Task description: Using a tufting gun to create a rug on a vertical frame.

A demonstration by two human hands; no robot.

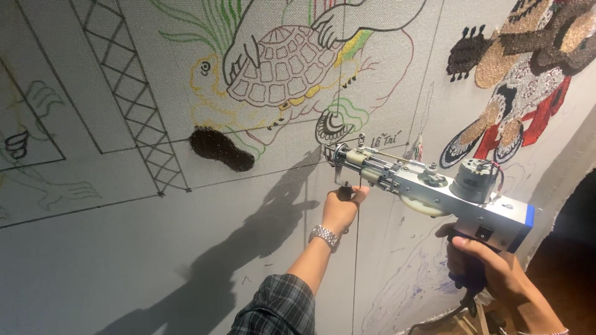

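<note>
Both hands gripped the gun: left on front handle, right on grip; tip, seemingly off-line, risked stray tufts on cloth.

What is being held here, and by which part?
A tufting gun: the right hand grips its rear handle, and the left hand holds the front handle beneath the needle end.

Bare grey tufting cloth lies open toward its lower left edge; the tufting gun and left hand block the centre, the tufted dark patch above.
</note>
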